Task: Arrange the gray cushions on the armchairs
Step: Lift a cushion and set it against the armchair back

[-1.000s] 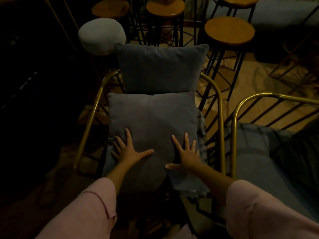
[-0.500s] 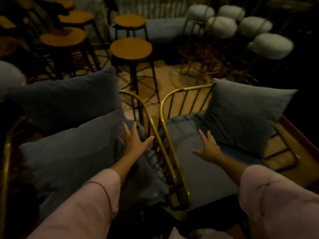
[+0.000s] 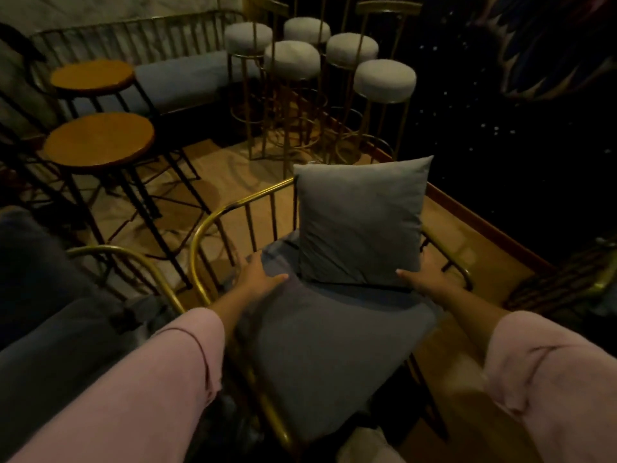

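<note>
A gold-framed armchair point(image 3: 207, 228) fills the middle of the view. A gray seat cushion point(image 3: 334, 349) lies flat on it. A gray back cushion point(image 3: 360, 222) stands upright at the rear of the seat. My left hand point(image 3: 257, 275) rests flat on the seat cushion's back left part, just left of the back cushion's lower corner, fingers apart. My right hand point(image 3: 427, 279) is at the back cushion's lower right corner, thumb in front and fingers behind it. A second armchair point(image 3: 133, 259) with dark gray cushions point(image 3: 50, 312) is at the left edge.
Two round wooden stools point(image 3: 100, 138) stand at the back left. Several white padded bar stools point(image 3: 292, 58) stand behind the armchair. A long gray bench point(image 3: 187, 75) runs along the far wall. A dark wall and a low wooden ledge point(image 3: 484, 225) close off the right.
The view has swung right from the left armchair to the right one. Both hands left the left chair's seat cushion and moved to the right chair's upright back cushion.
</note>
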Available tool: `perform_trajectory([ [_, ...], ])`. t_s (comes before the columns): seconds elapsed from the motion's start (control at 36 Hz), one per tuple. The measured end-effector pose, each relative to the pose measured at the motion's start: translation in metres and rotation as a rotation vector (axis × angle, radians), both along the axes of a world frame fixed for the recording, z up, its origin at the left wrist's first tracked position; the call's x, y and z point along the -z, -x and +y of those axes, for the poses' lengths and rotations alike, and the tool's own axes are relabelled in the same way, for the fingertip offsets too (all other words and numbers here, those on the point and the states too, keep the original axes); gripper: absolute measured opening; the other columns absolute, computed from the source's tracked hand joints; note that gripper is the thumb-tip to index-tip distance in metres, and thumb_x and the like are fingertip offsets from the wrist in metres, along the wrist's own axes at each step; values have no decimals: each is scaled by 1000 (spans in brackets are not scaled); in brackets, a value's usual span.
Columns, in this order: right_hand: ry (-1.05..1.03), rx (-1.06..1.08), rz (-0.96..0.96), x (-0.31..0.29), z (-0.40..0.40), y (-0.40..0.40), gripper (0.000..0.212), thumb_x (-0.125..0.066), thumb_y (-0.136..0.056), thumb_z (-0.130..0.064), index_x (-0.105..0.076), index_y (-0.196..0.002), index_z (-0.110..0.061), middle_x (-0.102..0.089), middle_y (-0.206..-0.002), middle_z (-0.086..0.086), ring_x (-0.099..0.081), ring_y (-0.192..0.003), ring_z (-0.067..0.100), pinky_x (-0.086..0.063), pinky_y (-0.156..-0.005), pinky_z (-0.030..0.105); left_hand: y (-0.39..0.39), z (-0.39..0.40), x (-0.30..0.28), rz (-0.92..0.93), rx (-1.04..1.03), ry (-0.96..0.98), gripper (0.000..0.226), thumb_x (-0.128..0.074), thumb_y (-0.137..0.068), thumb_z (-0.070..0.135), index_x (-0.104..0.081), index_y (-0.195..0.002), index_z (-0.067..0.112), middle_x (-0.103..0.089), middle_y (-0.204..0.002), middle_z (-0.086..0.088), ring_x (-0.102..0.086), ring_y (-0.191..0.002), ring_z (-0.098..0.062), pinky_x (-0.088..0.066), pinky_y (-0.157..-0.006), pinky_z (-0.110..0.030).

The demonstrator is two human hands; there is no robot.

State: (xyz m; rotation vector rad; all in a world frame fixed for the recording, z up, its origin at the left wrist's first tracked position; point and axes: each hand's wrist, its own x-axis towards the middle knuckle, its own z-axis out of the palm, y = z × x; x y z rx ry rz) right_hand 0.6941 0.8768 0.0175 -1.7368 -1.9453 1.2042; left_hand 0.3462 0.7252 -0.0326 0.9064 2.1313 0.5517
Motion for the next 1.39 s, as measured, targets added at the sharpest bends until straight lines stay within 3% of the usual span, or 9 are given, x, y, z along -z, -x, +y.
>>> perform_trajectory([
  [0.14, 14, -3, 42, 12, 64, -15, 85, -66, -92, -13, -9, -155, -8, -19, -163, 11, -20, -149, 32, -27, -111, 35, -25, 75, 14, -83, -77, 8, 104, -68, -71, 68, -26, -153, 20, -18, -164, -13, -31, -144, -40, -36, -113, -55],
  [0.25, 118, 91, 104, 34, 126, -16, 84, -70, -89, -15, -17, -154, -4, -30, -158, 16, -33, -144, 36, -34, -113, 45, -44, 138, 24, -182, -223, 17, 91, -61, -87, 58, -23, -155, 11, -10, -165, -14, -24, -148, -38, -29, -117, -47],
  [0.42, 180, 114, 131, 124, 224, -23, 131, -70, -53, -83, -16, -157, -23, -25, -163, 4, -28, -148, 28, -33, -116, 52, -42, 226, 83, -388, -398, 16, 120, -59, -60, 87, -32, -151, 13, -39, -156, -10, -43, -139, -35, -40, -112, -51],
  [0.64, 65, 190, 26, 137, 249, 6, 98, -65, -86, -54, -10, -158, -17, -20, -164, 5, -18, -150, 27, -11, -119, 33, -37, 302, 126, -438, -573, -32, 91, -47, -85, 72, -30, -153, 12, -41, -155, -8, -43, -139, -34, -38, -114, -44],
  [0.81, 152, 237, 146, 166, 248, 3, 124, -53, -59, -90, -7, -157, -31, -24, -163, 0, -24, -149, 27, -25, -120, 49, -31, 310, 148, -504, -652, -179, 95, -49, -78, 78, -32, -152, 22, -41, -156, -2, -41, -141, -27, -34, -114, -40],
  [0.94, 114, 276, 144, 169, 246, 6, 103, -61, -78, -69, -9, -157, -29, -26, -162, 2, -26, -148, 26, -25, -120, 45, -27, 316, 152, -550, -734, -217, 124, -44, -49, 100, -36, -151, 30, -45, -153, 0, -45, -138, -27, -33, -117, -46],
  [1.11, -58, 248, 97, 153, 243, 2, 100, -57, -83, -64, -9, -158, -18, -19, -164, 5, -19, -150, 21, -11, -115, 24, -35, 293, 135, -452, -745, -258, 84, -42, -84, 77, -46, -146, 21, -53, -145, -5, -52, -129, -26, -40, -106, -35],
  [1.25, -72, 137, 114, 141, 237, -1, 94, -47, -80, -78, -22, -155, -25, -36, -158, 1, -34, -144, 22, -28, -119, 42, -52, 239, 117, -333, -856, -284, 66, -52, -91, 60, -53, -131, 8, -58, -129, -6, -56, -112, -19, -42, -94, -30],
  [1.39, -73, -27, 63, 135, 218, 11, 74, -46, -88, -70, -33, -150, -31, -48, -148, -3, -46, -135, 22, -38, -110, 38, -83, 169, 113, -329, -966, -258, 58, -63, -90, 47, -55, -128, 5, -61, -121, -6, -59, -108, -21, -46, -92, -29],
])
